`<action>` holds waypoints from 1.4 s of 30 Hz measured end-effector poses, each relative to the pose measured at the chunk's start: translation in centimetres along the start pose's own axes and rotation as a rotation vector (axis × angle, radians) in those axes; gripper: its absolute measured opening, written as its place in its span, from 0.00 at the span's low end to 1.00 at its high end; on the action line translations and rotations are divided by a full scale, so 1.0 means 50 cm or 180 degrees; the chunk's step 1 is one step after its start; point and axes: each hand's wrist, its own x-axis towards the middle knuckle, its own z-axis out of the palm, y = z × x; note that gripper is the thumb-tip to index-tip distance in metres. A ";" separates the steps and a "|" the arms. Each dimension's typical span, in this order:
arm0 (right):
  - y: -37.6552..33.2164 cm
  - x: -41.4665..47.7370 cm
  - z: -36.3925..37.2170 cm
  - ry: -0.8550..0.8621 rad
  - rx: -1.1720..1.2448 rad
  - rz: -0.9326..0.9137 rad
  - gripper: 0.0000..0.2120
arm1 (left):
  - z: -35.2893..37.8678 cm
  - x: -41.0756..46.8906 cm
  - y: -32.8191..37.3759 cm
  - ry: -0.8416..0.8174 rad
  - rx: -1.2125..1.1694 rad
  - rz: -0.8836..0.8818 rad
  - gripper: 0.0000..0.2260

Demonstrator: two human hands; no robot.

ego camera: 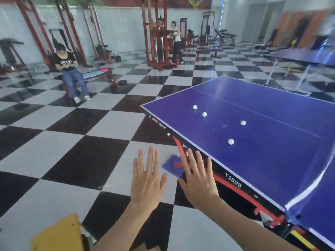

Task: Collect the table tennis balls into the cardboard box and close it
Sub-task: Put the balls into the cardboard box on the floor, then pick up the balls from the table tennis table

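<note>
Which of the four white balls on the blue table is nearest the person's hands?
The ball lowest in view, closest to the right hand; the rest lie farther away.

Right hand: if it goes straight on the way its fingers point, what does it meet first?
Most likely the near edge of the table, just ahead of the right hand. Depth is unclear: if the hand is higher, it passes over the top, left of the balls.
</note>
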 end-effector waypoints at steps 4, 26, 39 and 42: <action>0.119 0.037 0.006 0.0023 0.0021 0.0145 0.39 | 0.015 0.092 0.073 -0.0012 -0.0050 0.0078 0.37; 0.559 0.450 0.246 -0.0471 -0.0346 0.1335 0.37 | 0.304 0.791 0.316 -0.0472 -0.0234 0.1419 0.36; 0.733 0.570 0.371 -0.0875 0.0008 0.1997 0.37 | 0.464 1.051 0.491 -0.0598 -0.0231 0.2263 0.35; 0.768 0.573 0.403 -0.1069 0.0092 0.2015 0.38 | 0.480 1.068 0.520 -0.0633 -0.0199 0.2245 0.36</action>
